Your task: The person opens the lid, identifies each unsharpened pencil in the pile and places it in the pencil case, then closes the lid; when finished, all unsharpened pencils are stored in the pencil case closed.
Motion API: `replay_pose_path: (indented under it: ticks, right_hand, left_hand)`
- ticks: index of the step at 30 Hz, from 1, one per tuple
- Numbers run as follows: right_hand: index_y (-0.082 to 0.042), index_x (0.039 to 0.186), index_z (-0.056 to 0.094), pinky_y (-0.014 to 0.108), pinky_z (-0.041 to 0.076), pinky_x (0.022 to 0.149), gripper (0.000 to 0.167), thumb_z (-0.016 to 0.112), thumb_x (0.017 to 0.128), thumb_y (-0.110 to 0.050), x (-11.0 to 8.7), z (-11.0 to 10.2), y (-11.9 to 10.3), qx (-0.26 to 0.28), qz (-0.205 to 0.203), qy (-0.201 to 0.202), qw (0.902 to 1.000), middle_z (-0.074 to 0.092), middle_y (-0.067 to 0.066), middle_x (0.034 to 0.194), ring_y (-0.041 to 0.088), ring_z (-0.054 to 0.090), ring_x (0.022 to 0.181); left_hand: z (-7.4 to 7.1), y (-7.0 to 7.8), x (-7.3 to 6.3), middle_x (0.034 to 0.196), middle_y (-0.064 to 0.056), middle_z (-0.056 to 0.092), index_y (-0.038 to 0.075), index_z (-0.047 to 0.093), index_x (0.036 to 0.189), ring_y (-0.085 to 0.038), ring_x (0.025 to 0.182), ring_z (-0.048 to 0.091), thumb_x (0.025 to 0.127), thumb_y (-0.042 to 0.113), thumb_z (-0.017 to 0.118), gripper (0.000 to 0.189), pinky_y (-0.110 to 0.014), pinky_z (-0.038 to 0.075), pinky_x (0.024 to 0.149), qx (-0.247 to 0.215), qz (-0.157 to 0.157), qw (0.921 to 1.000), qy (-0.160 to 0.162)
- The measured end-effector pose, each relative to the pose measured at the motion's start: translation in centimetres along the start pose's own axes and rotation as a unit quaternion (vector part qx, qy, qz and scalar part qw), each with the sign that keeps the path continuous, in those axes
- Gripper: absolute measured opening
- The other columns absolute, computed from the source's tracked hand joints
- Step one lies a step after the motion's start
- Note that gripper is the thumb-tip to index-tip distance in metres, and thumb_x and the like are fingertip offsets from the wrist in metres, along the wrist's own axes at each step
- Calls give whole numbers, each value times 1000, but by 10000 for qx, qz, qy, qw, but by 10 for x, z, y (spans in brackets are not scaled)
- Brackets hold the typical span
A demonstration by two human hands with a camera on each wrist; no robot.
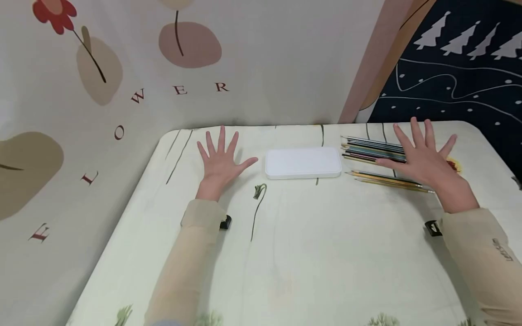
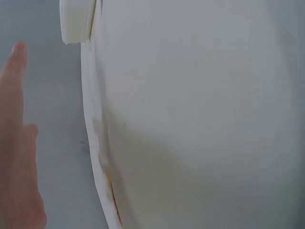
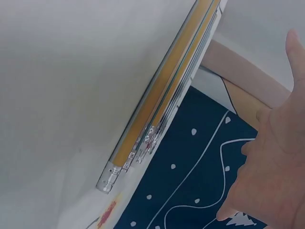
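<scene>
My left hand (image 1: pixel 219 167) is spread with its fingers straight, left of a white rectangular case (image 1: pixel 303 163), and holds nothing. In the left wrist view the hand (image 2: pixel 16 143) shows at the left edge, with a corner of the white case (image 2: pixel 76 21) above. My right hand (image 1: pixel 428 160), fingers also fanned out, hovers over or beside several pencils (image 1: pixel 375 149) and grips none. Closer to me lie a few yellowish pencils (image 1: pixel 387 180). The right wrist view shows pencils (image 3: pixel 157 95) with clear-looking ends, apart from the hand (image 3: pixel 271 157).
A pale printed cloth (image 1: pixel 326 253) covers the table. Behind it hangs a light curtain (image 1: pixel 265 90) with flower prints and letters; a dark cloth (image 1: pixel 461 86) with white trees hangs at the right. Black clips (image 1: pixel 433 228) show by both sleeves.
</scene>
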State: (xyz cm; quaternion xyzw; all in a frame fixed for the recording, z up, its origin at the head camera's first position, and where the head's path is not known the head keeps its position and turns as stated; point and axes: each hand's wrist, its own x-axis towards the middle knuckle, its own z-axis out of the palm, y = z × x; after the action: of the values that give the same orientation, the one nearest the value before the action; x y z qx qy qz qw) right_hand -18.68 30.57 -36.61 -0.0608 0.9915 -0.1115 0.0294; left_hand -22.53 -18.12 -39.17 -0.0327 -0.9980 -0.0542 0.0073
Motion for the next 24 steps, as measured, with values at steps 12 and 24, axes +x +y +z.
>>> replay_pose_path:
  ticks: [12,24]
  right_hand:
    - [-18,161,-5,84,-23,99,107,43,87,-79,7,2,-13,34,-88,-133,9999,-26,20,162,43,-30,148]
    - [-20,161,-4,81,-17,107,110,55,86,-73,17,9,-39,444,-458,-384,9972,-13,21,166,42,-15,153]
  left_hand:
    - [5,8,5,169,-5,-16,28,1,162,-41,154,-17,86,82,41,101,-60,-12,123,-207,142,9995,-177]
    - [9,25,4,170,-9,-6,22,2,162,-36,157,-5,87,77,46,102,-55,-4,126,-537,331,9967,-511]
